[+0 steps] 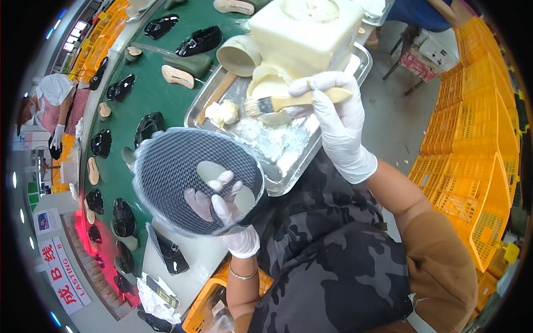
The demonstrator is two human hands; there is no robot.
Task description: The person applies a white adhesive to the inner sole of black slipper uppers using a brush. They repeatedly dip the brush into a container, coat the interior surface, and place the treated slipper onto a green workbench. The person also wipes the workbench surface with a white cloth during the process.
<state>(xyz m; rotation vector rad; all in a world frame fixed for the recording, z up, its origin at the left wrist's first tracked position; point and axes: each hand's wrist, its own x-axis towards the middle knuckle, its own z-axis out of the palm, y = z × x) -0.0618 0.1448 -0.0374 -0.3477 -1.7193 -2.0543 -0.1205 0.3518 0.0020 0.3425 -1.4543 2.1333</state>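
Observation:
In my gloved right hand (338, 119) is a brush (288, 101), gripped by its pale wooden handle with the bristles pointing left. The brush is over a metal tray (365, 58), beside the pale-coated mouth of a container (272, 77). My gloved left hand (222, 205) holds a rounded dark woven-patterned piece (172, 166) with a whitish edge. Two pale patches show on the piece, near my fingers; whether they are openings I cannot tell. A white lump (223, 112) and a wooden stick (217, 94) lie in the smeared tray.
A large off-white block-shaped container (305, 36) and a beige cup (239, 55) stand at the tray. On the green conveyor (166, 64) are several black shoe uppers (200, 40) and shoe lasts. Yellow crates (466, 133) stack at right. A person (55, 105) works at far left.

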